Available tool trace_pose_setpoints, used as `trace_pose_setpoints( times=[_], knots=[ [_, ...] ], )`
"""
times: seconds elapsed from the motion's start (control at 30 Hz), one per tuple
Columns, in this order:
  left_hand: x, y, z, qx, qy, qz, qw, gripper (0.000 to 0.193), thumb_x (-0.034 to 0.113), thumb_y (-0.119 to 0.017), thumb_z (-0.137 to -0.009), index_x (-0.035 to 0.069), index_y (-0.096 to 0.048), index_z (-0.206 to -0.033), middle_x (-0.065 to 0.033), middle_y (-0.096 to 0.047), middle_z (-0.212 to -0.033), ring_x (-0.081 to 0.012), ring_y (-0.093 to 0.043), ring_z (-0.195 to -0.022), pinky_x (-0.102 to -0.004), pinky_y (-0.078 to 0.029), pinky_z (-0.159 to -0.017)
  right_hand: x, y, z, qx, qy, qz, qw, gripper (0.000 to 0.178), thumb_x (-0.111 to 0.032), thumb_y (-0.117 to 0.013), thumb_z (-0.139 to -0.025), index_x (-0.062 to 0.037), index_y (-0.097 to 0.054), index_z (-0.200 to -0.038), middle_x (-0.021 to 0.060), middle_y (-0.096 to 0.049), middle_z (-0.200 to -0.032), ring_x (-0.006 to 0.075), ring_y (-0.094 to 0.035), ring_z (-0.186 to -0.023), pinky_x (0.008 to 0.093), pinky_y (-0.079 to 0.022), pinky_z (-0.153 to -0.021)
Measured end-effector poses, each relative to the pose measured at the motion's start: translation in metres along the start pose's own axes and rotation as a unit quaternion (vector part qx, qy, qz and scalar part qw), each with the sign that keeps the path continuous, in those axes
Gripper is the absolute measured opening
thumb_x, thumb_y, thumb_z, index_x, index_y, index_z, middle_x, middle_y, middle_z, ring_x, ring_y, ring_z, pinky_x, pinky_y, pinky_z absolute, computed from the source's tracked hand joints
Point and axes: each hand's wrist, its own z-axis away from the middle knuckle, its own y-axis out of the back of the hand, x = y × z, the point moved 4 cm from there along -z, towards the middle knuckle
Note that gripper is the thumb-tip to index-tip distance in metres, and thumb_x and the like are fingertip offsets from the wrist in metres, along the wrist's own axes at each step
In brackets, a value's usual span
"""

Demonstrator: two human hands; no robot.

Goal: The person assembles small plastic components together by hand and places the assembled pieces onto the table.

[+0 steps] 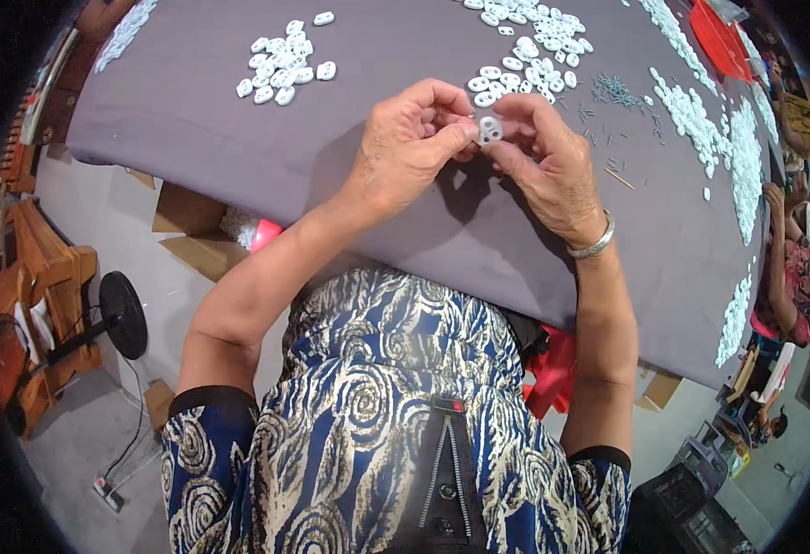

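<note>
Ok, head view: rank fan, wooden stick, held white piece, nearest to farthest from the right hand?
1. White piece, at the right hand's left side.
2. Wooden stick, right of it, on the table.
3. Fan, far left, off the table.

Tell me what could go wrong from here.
The small white piece sits at the fingertips of the left hand and right hand, so it might slip. The small grey parts lie loose near the right hand; a sideways sweep could scatter them.

Probably a workshop: white parts [746, 171] heaped across a cloth-covered table [192, 120].
</note>
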Motion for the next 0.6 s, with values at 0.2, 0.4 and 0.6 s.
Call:
trace_pose_setpoints(
  times=[0.2, 0.4, 0.6],
  knots=[
    [0.0035, -0.0028, 0.0007, 0.021, -0.015, -0.004, 1.0, 0.013, 0.0, -0.061, -0.089, -0.002, -0.056, -0.101, -0.0046, -0.062, -0.083, -0.0092, -0.061, -0.073, -0.0221, -0.053, -0.067, 0.0009, 0.0007, -0.0002, -0.021, -0.067, -0.039, 0.997, 0.018, -0.001, -0.063, -0.087, -0.0002, -0.055, -0.104, 0.0017, -0.062, -0.087, 0.0054, -0.059, -0.077, 0.0201, -0.049, -0.063],
    [0.0009, -0.002, 0.0017, 0.01, -0.002, -0.015, 1.0, 0.018, 0.004, -0.061, -0.09, -0.001, -0.056, -0.107, -0.0052, -0.063, -0.09, -0.0107, -0.062, -0.078, -0.0234, -0.053, -0.071, -0.0054, 0.0004, -0.001, 0.008, 0.02, 0.01, 1.0, 0.013, -0.004, -0.063, -0.089, -0.0003, -0.058, -0.1, 0.0003, -0.062, -0.08, 0.0057, -0.057, -0.069, 0.0204, -0.048, -0.061],
    [-0.0034, 0.001, 0.0029, 0.031, 0.0, -0.004, 1.0, 0.017, 0.003, -0.061, -0.09, -0.001, -0.056, -0.106, -0.006, -0.063, -0.09, -0.0109, -0.062, -0.077, -0.0235, -0.052, -0.07, -0.0048, -0.004, -0.0022, 0.016, 0.036, 0.085, 0.996, 0.015, -0.007, -0.065, -0.088, 0.0004, -0.061, -0.1, 0.0029, -0.064, -0.077, 0.0076, -0.059, -0.066, 0.0225, -0.049, -0.061]
  ],
)
